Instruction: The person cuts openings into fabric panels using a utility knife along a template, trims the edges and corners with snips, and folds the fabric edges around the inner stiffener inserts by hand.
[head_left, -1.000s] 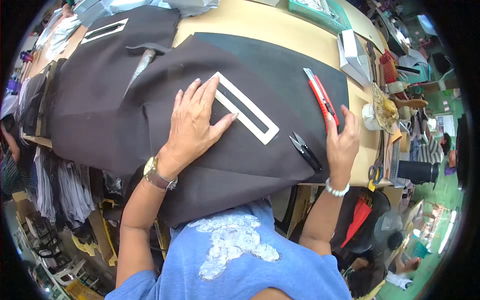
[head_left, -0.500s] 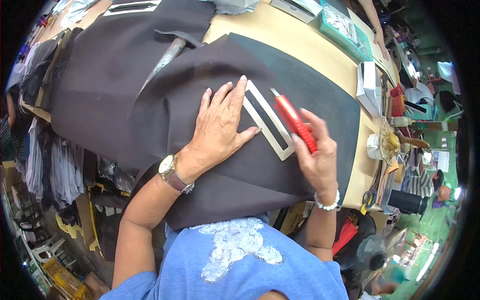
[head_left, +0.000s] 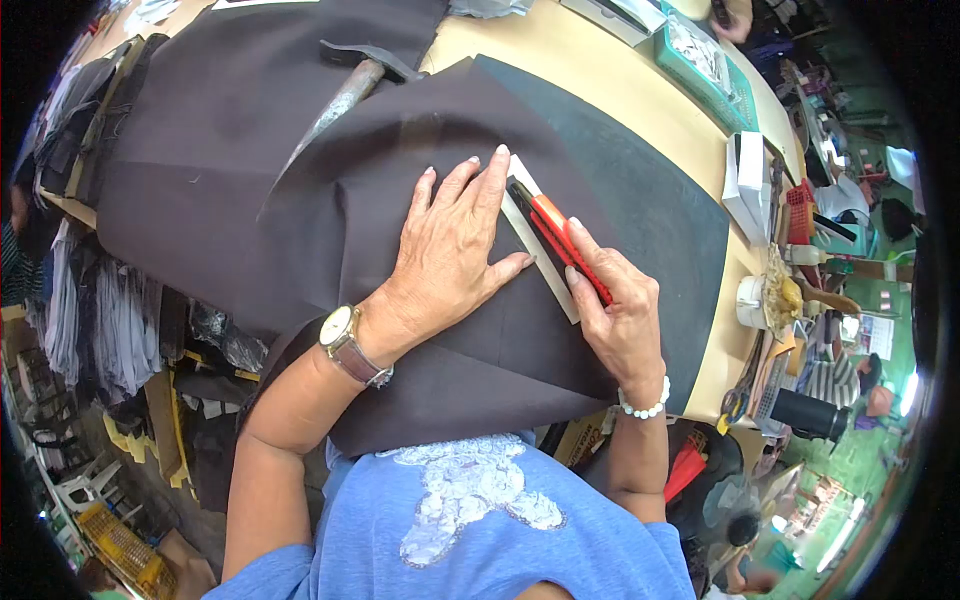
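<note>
My left hand [head_left: 450, 245] lies flat with fingers apart on dark brown fabric [head_left: 440, 370]. Its index finger and thumb press along the left edge of a pale, narrow rectangular template [head_left: 552, 285] with a long slot. In my right hand [head_left: 620, 305] is a red utility knife [head_left: 575, 240], gripped between thumb and fingers. The knife lies slanted over the template, its front end at the slot's upper end beside my left index finger; the blade's tip is hard to make out. Knife and right hand cover much of the template's right side.
A hammer [head_left: 350, 95] lies on the fabric, up and left. Beneath the fabric is a dark green mat [head_left: 660, 220]. Along the right stand a green basket [head_left: 700, 60], white boxes [head_left: 748, 180], a white cup [head_left: 750, 300] and scissors [head_left: 735, 405]. Another person's hand [head_left: 735, 20] shows at top right.
My right hand has brought the knife leftward from above the template's right side to its slot. My left hand holds its place on the template. The view has shifted slightly.
</note>
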